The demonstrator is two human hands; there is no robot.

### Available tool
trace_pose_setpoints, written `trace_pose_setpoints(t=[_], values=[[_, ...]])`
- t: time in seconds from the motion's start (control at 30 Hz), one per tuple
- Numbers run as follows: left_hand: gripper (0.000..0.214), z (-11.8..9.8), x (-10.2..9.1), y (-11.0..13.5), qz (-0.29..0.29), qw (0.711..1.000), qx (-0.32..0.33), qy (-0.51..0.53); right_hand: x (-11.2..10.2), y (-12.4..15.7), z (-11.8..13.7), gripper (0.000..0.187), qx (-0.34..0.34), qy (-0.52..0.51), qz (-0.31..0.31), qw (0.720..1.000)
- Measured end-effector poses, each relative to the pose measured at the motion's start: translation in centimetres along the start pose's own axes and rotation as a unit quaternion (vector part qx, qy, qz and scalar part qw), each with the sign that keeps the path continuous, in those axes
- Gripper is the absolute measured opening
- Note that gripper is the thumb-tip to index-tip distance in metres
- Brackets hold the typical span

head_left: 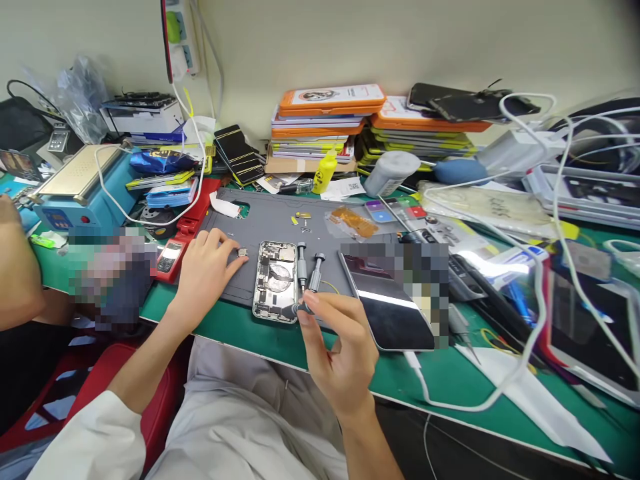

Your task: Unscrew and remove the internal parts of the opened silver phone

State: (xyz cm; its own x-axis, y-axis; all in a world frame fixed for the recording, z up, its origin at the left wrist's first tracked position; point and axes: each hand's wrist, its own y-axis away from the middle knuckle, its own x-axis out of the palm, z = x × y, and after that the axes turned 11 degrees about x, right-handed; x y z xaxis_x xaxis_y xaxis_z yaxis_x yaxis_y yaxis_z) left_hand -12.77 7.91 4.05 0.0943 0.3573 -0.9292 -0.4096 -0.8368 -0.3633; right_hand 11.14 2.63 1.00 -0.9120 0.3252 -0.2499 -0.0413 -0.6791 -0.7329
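Observation:
An opened phone (276, 283) lies on the dark grey mat, its battery and circuit parts bare. To its left, my left hand (207, 273) rests over the mat, thumb and forefinger closed around a small silvery metal part (243, 253). My right hand (343, 340) is at the phone's lower right corner. Its fingertips pinch a small dark grey tool (301, 307), mostly hidden by the fingers; its exact kind does not show. Two grey screwdrivers, one (302, 260) close along the phone's right edge and another (317, 272) beside it, lie just beyond my right fingers.
A tablet (387, 300) with a white charging cable (425, 390) lies right of my right hand. Small loose parts (304, 217) sit on the mat (270, 217). Stacked orange cases (330, 100) and a yellow bottle (325, 171) stand behind. Another person's arm (17, 273) is at left.

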Motion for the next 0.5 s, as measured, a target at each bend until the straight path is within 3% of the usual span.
trace_pose_setpoints(t=[0.17,0.37,0.5], values=[[0.018,-0.5,-1.4,0.9,0.009,1.0,0.01,0.01,0.0,0.0,0.0,0.061,0.003,-0.006,0.014,1.0],[0.026,-0.9,-3.7,3.5,0.072,0.987,0.063,0.127,0.0,0.1,0.2,0.062,0.012,0.009,0.021,1.0],[0.027,-1.8,-3.5,4.2,0.066,0.986,0.019,0.154,0.1,0.3,0.2,0.066,-0.004,0.024,0.019,1.0]])
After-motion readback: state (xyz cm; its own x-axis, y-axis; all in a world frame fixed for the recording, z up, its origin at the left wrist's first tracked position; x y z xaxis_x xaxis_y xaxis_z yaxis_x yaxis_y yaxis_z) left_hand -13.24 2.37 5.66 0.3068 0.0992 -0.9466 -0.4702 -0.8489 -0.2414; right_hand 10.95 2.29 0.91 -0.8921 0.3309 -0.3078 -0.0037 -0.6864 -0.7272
